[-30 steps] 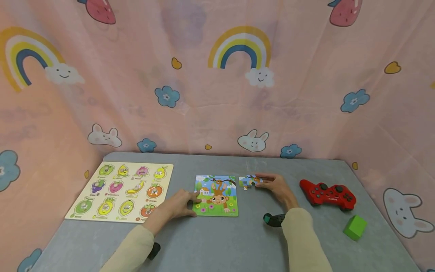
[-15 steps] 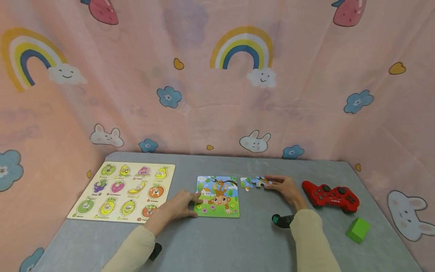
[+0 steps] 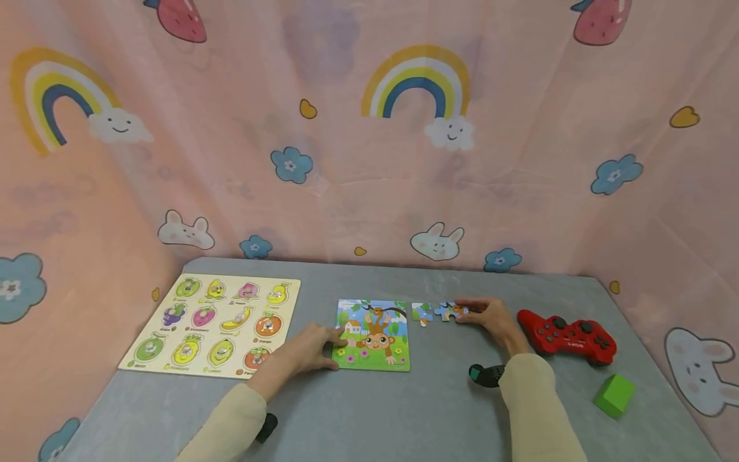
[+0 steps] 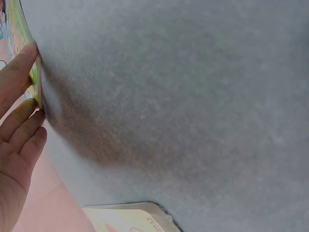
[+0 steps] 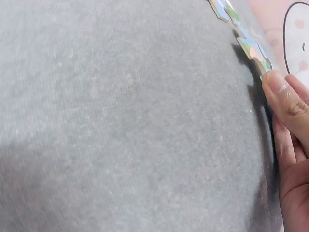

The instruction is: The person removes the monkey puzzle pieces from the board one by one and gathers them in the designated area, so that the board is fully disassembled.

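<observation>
Near the middle of the grey worktop (image 3: 427, 417), the person's left hand (image 3: 312, 350) is closest: fingers resting on the left edge of a square board printed with a bright monkey scene (image 3: 374, 337), not wrapped round it. Light bracing looks right; pushing harder could skid the board.

Slightly farther, right of the board: the right hand's (image 3: 491, 321) grip is a pinch, thumb and finger on the right end of a thin blue-and-green jigsaw piece with an orange-brown patch (image 3: 447, 312). A small green-and-blue jigsaw piece with a near-side tab (image 3: 422, 312) lies between it and the board.

For aligning pieces, I'd hold the pinched one level, match tab to socket before pressing, then press flat. Tilting it risks riding over or nudging the loose one.

Hard to see: left arm covers the near-right corner of the cream rectangular fruit board (image 3: 238, 346). Can't read seams on the monkey board. Right fingertips hide the pinched piece's end; can't tell if the two pieces touch. Right wrist view crops the loose one; left wrist view gets only a sliver of board.
</observation>
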The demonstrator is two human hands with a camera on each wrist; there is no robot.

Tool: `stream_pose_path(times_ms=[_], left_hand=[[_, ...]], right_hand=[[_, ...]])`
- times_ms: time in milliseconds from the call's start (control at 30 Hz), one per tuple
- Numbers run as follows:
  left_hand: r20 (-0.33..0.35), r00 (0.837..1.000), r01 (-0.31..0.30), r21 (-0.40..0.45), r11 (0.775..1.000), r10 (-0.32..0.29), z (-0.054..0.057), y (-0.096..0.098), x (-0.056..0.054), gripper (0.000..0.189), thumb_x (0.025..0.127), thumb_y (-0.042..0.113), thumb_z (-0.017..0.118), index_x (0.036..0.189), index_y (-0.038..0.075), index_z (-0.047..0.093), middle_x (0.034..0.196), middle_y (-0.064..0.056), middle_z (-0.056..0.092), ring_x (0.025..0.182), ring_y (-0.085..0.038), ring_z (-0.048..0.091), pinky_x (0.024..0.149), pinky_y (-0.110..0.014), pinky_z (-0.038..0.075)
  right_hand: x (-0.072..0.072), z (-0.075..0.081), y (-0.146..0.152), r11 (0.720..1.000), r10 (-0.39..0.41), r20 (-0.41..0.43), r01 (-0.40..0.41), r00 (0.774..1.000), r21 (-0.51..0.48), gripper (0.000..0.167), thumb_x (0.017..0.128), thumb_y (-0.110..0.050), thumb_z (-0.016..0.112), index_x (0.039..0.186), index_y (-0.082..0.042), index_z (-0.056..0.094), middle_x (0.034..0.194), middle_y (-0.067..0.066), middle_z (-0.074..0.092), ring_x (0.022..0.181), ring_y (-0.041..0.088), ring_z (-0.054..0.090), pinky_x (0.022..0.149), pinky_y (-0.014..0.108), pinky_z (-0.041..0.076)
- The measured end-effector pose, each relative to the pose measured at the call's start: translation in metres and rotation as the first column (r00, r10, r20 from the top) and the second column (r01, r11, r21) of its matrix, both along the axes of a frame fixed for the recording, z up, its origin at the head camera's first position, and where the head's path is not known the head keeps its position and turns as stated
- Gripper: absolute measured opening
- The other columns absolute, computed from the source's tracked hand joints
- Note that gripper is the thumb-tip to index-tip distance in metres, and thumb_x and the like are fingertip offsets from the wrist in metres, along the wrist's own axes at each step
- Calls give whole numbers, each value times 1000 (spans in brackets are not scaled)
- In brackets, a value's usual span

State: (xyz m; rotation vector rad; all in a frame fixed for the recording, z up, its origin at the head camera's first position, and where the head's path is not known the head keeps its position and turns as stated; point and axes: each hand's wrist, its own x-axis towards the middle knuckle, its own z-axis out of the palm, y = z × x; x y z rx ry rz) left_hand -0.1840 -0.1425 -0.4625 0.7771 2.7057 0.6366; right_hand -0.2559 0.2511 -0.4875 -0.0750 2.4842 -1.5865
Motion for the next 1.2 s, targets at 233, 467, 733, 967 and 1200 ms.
stream_pose_path(times_ms=[233, 467, 733, 967, 1200], left_hand=[[9, 1000, 0, 11, 1000, 0, 3, 2, 1, 48, 76, 19, 82, 119, 5, 67, 137, -14, 52, 127, -33, 47, 97, -44, 43], [-4, 1000, 18, 16, 1000, -18, 2, 1, 1, 45, 78, 18, 80, 119, 4, 67, 137, -14, 52, 128, -38, 45, 99, -46, 41], [-29, 999, 41, 26, 999, -40, 3, 0, 2, 46, 76, 16, 81, 118, 2, 67, 135, -17, 54, 126, -37, 47, 98, -46, 42], [-22, 999, 32, 19, 999, -32, -3, 0, -2, 46, 76, 19, 81, 118, 4, 68, 135, -14, 54, 127, -32, 48, 97, -42, 44], [-6, 1000, 26, 53, 998, -25, 1, 0, 1, 45, 75, 17, 82, 116, 2, 69, 135, -17, 54, 128, -34, 47, 99, -44, 42]], right_hand=[[0, 3, -2, 995, -8, 5, 8, 1000, 102, 43, 79, -15, 79, 118, 0, 68, 126, 21, 60, 120, 36, 50, 103, 51, 35], [-1, 4, -4, 983, 14, -27, -9, 1000, 181, 43, 78, -16, 80, 116, 1, 68, 120, 21, 64, 115, 35, 56, 98, 49, 41], [-2, 1, -5, 980, 28, -43, -19, 999, 197, 46, 77, -17, 81, 118, 2, 67, 122, 22, 62, 117, 36, 55, 98, 48, 42], [-1, 1, -2, 983, 42, -50, -32, 998, 182, 50, 77, -15, 81, 121, 3, 65, 126, 22, 59, 115, 32, 57, 93, 38, 47], [3, 2, 1, 998, 35, -61, -32, 997, 50, 55, 81, -11, 77, 128, 8, 56, 130, 25, 56, 113, 32, 57, 84, 17, 48]])
